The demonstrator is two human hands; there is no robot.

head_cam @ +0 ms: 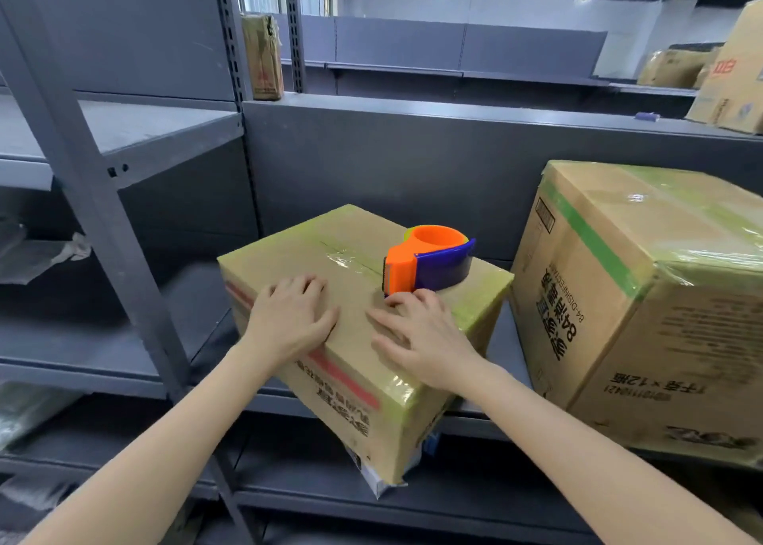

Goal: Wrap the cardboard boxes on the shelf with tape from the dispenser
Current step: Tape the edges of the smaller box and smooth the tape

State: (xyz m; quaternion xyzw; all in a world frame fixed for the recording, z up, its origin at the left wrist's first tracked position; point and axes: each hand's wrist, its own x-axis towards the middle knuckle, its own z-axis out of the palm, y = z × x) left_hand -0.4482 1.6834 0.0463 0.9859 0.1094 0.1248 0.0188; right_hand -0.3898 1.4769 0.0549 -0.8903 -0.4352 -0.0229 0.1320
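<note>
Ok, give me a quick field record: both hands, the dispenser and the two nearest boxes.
left hand: flat on top of the small box, fingers spread, holding nothing
right hand: palm down on the same top, bent fingertips at the foot of the tape dispenser; no grip around it
tape dispenser: orange and blue, standing on the small box's top, toward the back
small box: on the shelf, turned at an angle, near corner past the front edge
large box: to the right, green tape over its top edge
</note>
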